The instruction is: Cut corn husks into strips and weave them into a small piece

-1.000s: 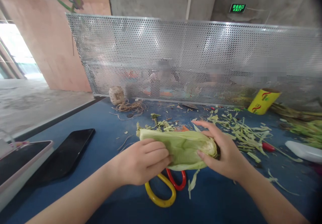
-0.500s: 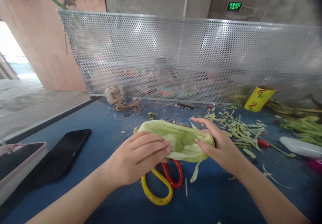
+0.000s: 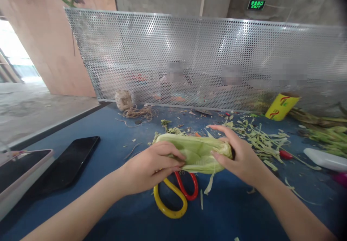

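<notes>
An ear of corn [image 3: 199, 152] in husk is held over the bench [image 3: 108, 132], long axis 9 to 3 o'clock; left hand [image 3: 151, 167] clamped at 9, right hand [image 3: 241, 158] at 3, scissors [image 3: 176, 197] beneath.

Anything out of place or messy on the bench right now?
Yes. Pale green husk trimmings are strewn over the blue tabletop, and yellow-and-red-handled scissors lie beneath the green corn ear held by left hand and right hand, blades hidden.
</notes>
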Demonstrator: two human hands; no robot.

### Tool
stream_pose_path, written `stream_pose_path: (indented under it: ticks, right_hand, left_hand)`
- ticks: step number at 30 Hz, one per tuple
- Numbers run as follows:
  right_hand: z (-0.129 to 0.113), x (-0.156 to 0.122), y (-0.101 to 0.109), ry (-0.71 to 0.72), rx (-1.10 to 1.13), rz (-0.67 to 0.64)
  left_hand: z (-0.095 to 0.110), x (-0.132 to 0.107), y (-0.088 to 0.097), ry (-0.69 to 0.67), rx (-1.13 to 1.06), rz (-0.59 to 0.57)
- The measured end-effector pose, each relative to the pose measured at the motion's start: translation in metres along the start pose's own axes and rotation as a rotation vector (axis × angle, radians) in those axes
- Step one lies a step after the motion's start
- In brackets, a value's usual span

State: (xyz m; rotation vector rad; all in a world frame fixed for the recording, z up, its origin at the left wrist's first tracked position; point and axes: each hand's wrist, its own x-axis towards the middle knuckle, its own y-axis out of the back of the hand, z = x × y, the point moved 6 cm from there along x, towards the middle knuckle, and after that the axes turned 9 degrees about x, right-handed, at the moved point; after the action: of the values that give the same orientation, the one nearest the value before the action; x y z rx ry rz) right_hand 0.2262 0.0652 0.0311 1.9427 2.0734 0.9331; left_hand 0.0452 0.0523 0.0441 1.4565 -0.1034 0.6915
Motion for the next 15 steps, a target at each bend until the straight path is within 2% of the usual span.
stream_pose_path:
  ticks: [3,11,13,15]
  right_hand:
    - [-0.0011,-0.0003,-0.0001,0.013,0.014,0.000]
    - [-0.0064,-0.0032,-0.0015,-0.019,0.011,-0.038]
    - [-0.0068,-0.0036,-0.0044,-0.004,0.005,-0.075]
    - [-0.0069,-0.0041,-0.0073,0.013,-0.027,-0.120]
  left_hand:
    - [-0.0007,0.0004,0.0004,0.025,-0.022,0.012]
    - [0.0013,0.0008,0.0058,-0.017,0.015,0.180]
    - [-0.0003,0.0004,0.0049,0.007,0.004,0.164]
    - [-0.0040,0.0000,0.0007,0.056,-0.036,0.092]
